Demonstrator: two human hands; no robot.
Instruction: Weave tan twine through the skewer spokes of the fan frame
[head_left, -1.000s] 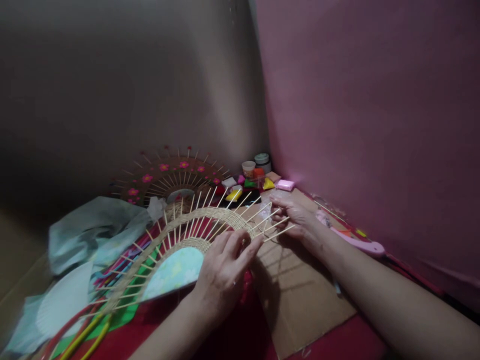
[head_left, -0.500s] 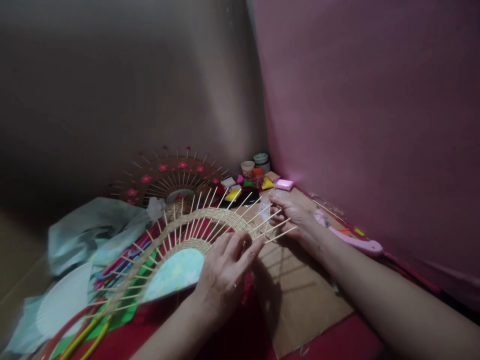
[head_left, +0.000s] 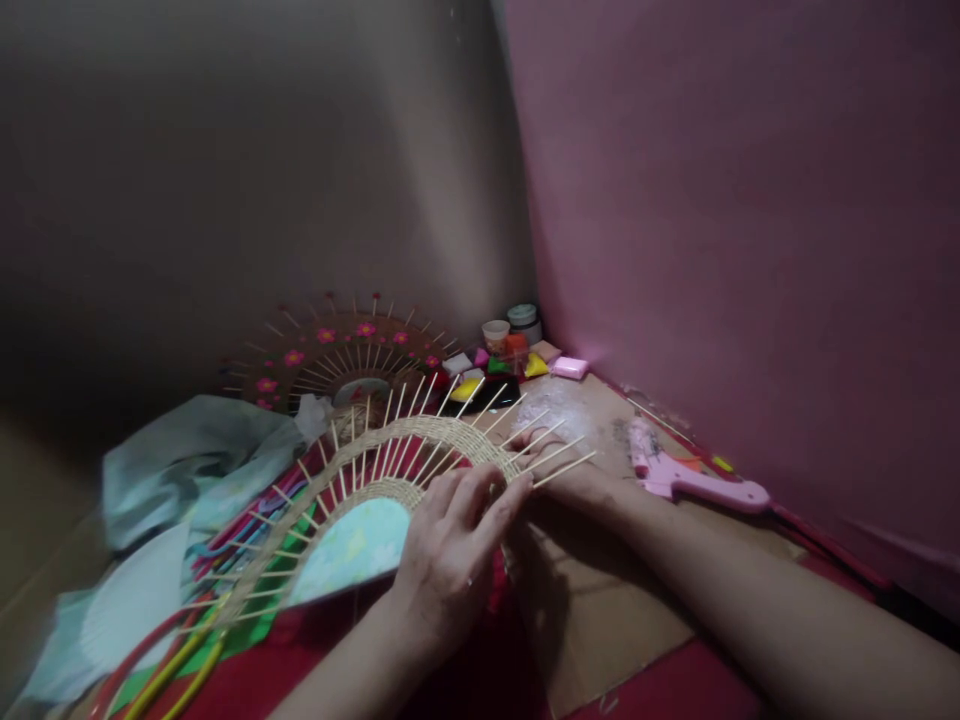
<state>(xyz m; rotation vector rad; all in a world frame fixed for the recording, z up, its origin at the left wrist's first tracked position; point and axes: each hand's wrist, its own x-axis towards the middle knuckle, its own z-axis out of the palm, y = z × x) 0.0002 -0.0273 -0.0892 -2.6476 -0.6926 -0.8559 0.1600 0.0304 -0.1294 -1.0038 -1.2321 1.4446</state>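
Note:
A half-round fan frame of thin pale sticks, crossed by two woven straw-coloured bands, lies tilted before me; call it the woven stick fan (head_left: 431,428). A pale aqua patterned half-disc (head_left: 352,552) forms its centre. My left hand (head_left: 450,555) grips the right end of the outer band, thumb and fingers closed on the weave. Behind the bare stick tips on the right is my right hand (head_left: 564,482), close to the band's end. Its fingers are bent and partly covered by the sticks; whatever they pinch is hidden.
A pink glue gun (head_left: 701,483) rests on a cardboard sheet (head_left: 622,640) at right. Behind stands a brown fan with pink flowers (head_left: 346,335), near small coloured packets (head_left: 536,366) and a paper cup (head_left: 495,335). Left are crumpled pale fabric (head_left: 187,450) and a white plate (head_left: 139,600).
My right hand has moved left and down, from beyond the stick tips to behind them. The glue gun is now more exposed. My left hand keeps its hold on the fan.

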